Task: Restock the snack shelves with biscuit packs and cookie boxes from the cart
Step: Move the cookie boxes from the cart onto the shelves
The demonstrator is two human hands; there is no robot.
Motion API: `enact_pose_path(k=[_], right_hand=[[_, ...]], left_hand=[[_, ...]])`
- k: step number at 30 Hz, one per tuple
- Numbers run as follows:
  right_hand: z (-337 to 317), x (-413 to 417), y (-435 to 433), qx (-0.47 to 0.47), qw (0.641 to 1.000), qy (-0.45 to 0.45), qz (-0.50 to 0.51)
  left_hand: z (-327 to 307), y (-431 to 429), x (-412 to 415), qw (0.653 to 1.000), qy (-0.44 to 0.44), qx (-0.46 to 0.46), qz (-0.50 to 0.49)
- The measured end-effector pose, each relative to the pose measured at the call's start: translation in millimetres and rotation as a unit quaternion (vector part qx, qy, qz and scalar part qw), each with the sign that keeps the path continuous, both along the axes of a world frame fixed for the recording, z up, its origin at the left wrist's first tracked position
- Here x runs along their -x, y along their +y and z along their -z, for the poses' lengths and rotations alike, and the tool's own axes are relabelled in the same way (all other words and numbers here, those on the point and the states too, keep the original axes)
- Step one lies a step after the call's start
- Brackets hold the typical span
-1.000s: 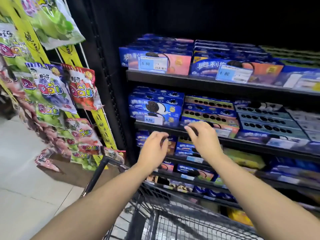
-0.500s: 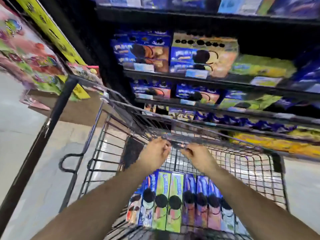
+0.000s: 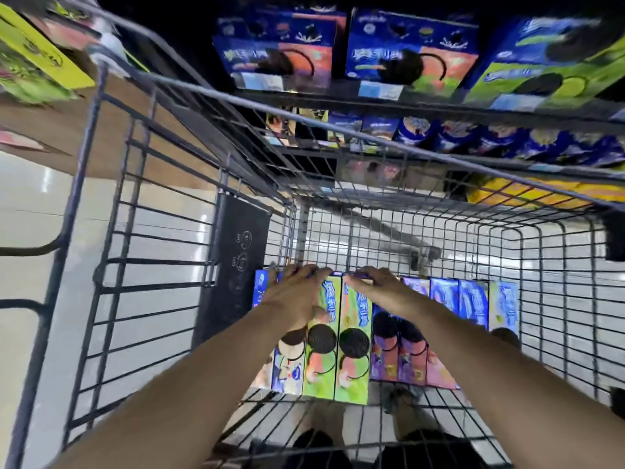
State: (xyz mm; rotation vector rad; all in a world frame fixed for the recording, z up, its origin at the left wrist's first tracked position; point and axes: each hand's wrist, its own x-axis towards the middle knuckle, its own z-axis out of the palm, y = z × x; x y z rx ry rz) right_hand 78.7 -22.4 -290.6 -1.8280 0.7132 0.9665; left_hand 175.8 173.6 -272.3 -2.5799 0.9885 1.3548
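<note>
Several cookie boxes stand side by side in the wire cart: two green ones in the middle, purple ones to their right and blue ones further right. My left hand lies over the left boxes, its fingers hooked over their far ends and its thumb on the first green box. My right hand rests on the far end of the second green box, with its fingers stretched to the left. Both hands are blurred.
Beyond the cart's far rim, the snack shelves hold blue, orange and green cookie boxes and, lower down, blue packs. A black panel hangs on the cart's left inner side. Hanging snack bags are at the upper left.
My view has tipped down from the shelves into the cart. Both hands left the shelf edge, passed the cart's rim and dropped onto the boxes inside.
</note>
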Motion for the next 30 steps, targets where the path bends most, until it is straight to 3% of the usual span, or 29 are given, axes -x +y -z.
enact_pose_path(k=[5, 10, 14, 21, 24, 26, 28, 30], right_hand=[[-8.5, 9.3, 7.8, -0.007, 1.0, -0.019, 0.018], [-17.9, 20.4, 14.4, -0.117, 0.982, -0.029, 0.145], [-5.6, 54.1, 28.8, -0.19, 0.966, 0.024, 0.173], [-21.6, 57.3, 15.4, -0.202, 0.955, 0.083, 0.201], [-49.5, 49.3, -8.3, -0.218, 0.95, 0.076, 0.211], [-77.1, 45.5, -28.7, -0.233, 0.945, 0.06, 0.223], [-112.4, 40.1, -50.2, -0.23, 0.952, 0.044, 0.195], [-151.0, 32.0, -72.1, -0.226, 0.96, 0.033, 0.16]], left_hand=[[-6.8, -4.2, 1.4, 1.0, -0.008, 0.002, -0.001], [-8.6, -4.4, 1.1, 1.0, -0.003, 0.004, -0.001], [-7.8, -5.1, 0.1, 1.0, -0.002, -0.001, 0.0], [-18.8, -10.8, 1.8, 1.0, -0.014, -0.028, 0.001], [-41.4, -21.9, -1.4, 0.996, -0.01, 0.015, -0.089], [-71.5, -36.2, -4.9, 0.949, 0.067, 0.121, -0.284], [-114.1, -53.2, -7.6, 0.841, 0.193, 0.206, -0.462], [-153.7, -68.7, -10.7, 0.776, 0.303, 0.243, -0.497]])
